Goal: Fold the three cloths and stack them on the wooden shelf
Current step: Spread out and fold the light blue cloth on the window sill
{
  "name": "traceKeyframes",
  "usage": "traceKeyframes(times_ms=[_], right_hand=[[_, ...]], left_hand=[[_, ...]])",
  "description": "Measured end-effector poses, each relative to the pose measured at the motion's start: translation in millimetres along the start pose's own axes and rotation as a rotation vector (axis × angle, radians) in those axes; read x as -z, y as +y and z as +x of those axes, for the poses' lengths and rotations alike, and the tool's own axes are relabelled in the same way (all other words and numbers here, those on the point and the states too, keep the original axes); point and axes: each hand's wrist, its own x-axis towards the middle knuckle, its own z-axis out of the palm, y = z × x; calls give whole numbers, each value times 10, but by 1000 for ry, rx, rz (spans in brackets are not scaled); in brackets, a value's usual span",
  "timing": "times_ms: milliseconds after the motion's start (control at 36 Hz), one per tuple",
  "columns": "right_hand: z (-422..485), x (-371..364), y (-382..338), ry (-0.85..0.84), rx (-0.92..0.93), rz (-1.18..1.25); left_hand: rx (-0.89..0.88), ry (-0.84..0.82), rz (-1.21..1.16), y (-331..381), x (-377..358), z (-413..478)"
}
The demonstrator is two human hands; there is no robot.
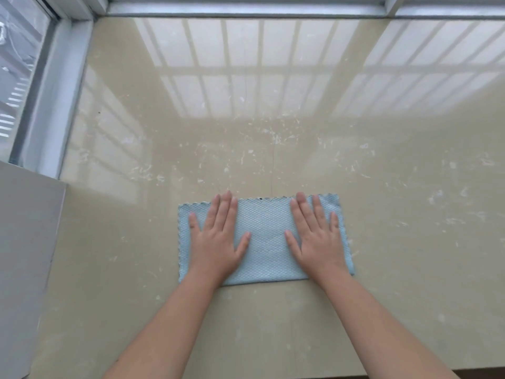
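- Pale blue cloth (266, 242): folded into a rectangle, lying flat on the counter (273, 149) near its front edge; scalloped hem along the far side.
- Left hand (216, 236): palm down on the cloth's left half, fingers straight and spread, holding nothing.
- Right hand (318, 236): palm down on the right half, fingers likewise straight and spread.
- Counter: glossy beige, flecked with white marks, reflecting window bars.
- Window frame (246, 8): grey metal, along the far and left edges.

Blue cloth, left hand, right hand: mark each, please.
blue cloth (266, 228), head view, bare middle between the hands.
left hand (218, 242), head view, back of hand.
right hand (319, 242), head view, back of hand.
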Motion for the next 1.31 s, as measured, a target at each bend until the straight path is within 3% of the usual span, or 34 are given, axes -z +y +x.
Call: traceKeyframes(times_ms=[222,333,417,528,667,944,1028,1167,1306], right_hand=[[-49,69,296,-6,-82,-57],[-164,116,45,63,-69,-8],[-270,60,-313,79,53,32],[-370,-101,-579,83,85,60],[-364,-94,-410,7,103,19],[-462,71,240,-43,-58,-19],[-462,100,336,-61,-52,-58],[-371,184,160,94,-70,13],[-169,309,-189,206,144,116]], left_hand=[[92,93,15,-247,79,-41],[-22,218,-54,51,72,-239],[-137,204,-90,376,-69,-396],[-85,146,-111,538,-214,-462],[-78,40,-42,413,-167,-436],[-12,36,8,-111,-37,-429],[1,107,48,-167,33,-401],[-157,319,29,26,204,-396],[-135,294,15,250,236,-324]])
